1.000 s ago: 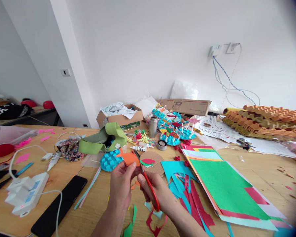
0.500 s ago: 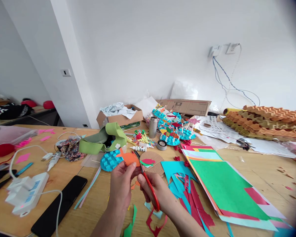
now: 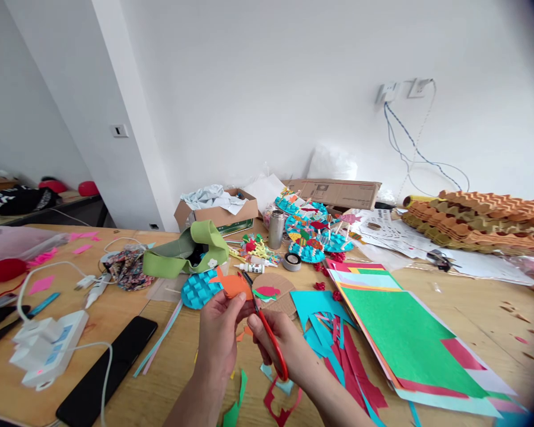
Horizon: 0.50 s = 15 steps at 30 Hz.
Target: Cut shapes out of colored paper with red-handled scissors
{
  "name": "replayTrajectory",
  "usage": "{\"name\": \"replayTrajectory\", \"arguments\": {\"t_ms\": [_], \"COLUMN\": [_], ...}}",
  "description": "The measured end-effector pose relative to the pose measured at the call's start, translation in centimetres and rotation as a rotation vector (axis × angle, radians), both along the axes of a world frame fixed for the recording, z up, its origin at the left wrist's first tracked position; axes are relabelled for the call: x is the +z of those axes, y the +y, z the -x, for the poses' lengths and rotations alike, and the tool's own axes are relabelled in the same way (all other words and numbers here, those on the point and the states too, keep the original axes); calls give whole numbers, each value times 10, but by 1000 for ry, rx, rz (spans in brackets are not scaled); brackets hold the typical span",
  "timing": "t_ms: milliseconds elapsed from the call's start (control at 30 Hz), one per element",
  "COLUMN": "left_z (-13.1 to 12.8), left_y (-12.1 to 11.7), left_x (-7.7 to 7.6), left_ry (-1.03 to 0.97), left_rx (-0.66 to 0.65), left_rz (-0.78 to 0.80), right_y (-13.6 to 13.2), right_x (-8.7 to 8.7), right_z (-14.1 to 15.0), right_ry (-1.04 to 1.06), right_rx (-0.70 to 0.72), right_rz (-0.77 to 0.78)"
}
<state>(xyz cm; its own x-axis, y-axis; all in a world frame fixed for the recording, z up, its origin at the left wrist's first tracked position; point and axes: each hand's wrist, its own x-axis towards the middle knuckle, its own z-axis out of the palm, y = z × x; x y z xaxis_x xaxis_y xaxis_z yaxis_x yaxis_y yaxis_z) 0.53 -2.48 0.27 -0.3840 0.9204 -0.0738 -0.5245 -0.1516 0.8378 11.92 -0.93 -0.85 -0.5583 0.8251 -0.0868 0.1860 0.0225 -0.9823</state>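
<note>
My left hand (image 3: 219,323) pinches an orange paper fish (image 3: 235,286), its tail pointing up and left. In my right hand (image 3: 279,339) is a pair of red-handled scissors (image 3: 273,338), with the dark blades against the right edge of the fish. Just behind the hands lies a round piece of corrugated cardboard (image 3: 285,290) bearing red and green paper cutouts (image 3: 267,291). To the left of the fish sits a disc covered in blue paper (image 3: 198,290). Green and red paper scraps (image 3: 281,403) lie below my wrists.
Coloured paper sheets (image 3: 409,332) are stacked at the right, beside blue and red strips (image 3: 349,367). A phone (image 3: 111,367) and a power strip (image 3: 56,350) lie at the left. Behind stand a metal flask (image 3: 276,229), a cardboard box (image 3: 235,220) and egg trays (image 3: 480,222).
</note>
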Motion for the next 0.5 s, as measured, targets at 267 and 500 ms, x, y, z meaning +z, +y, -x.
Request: {"name": "replayTrajectory", "arguments": {"t_ms": [267, 500], "left_z": [-1, -3], "left_y": [0, 1], "left_x": [3, 2], "left_ry": [1, 35], "left_rx": [-14, -18], "left_rz": [6, 11], "right_y": [4, 3], "right_x": [-6, -5], "right_z": [1, 0], "right_ry": [-18, 4], "right_rx": [-1, -6], "right_rz": [6, -13]}}
